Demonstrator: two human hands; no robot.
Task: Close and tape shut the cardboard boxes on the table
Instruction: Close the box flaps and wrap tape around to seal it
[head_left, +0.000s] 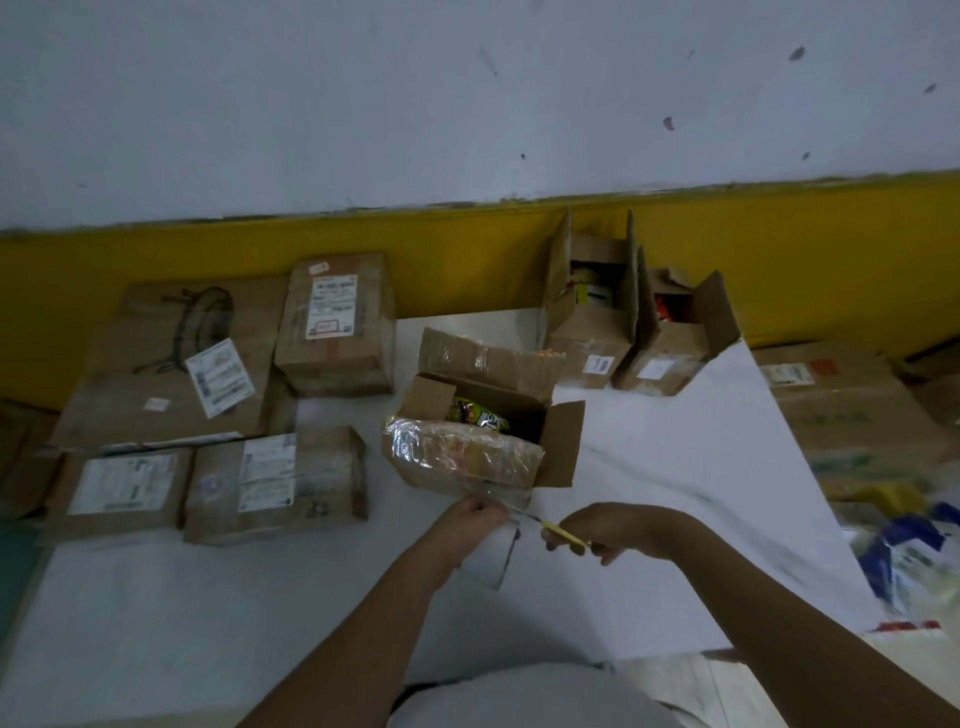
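Left hand (475, 512) pinches glossy clear tape (496, 558) (a limp strip) by the open, tape-wrapped cardboard box (563, 441) mid-desk (675, 493); right hand (618, 530) grips a slim yellow cutter (563, 535).

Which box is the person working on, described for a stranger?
On the white table, look beyond the left hand and right hand. The open box has a shiny tape-wrapped front and a green packet inside; the other open boxes stand back by the yellow wall band.
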